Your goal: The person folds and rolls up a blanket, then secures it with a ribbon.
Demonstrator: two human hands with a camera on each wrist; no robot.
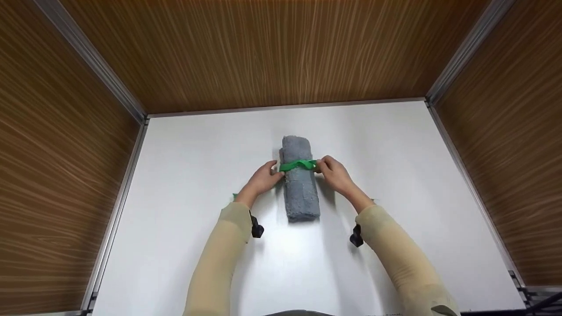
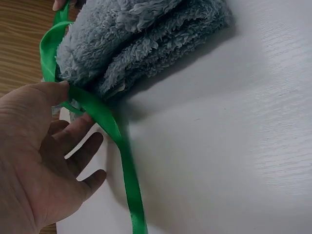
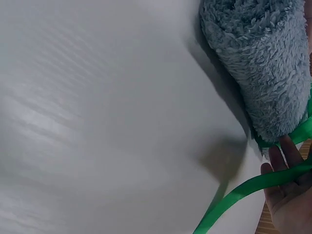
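Both wrist views: ribbon [image 2: 124, 161] tails trailing off towel [image 1: 299, 184].

Wearing long, close-fitting beige sleeves on both arms, reaching down to the wrists and leaving the left hand [image 1: 263, 179] and the right hand [image 1: 334, 174] bare. Carrying a small black device strapped at each wrist, hanging on the inner side of the sleeve. Showing light folds in the fabric near the elbows. Wearing no gloves, rings or watch.

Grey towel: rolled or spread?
Rolled. The grey towel lies as a tight cylinder on the table, green ribbon across its middle.
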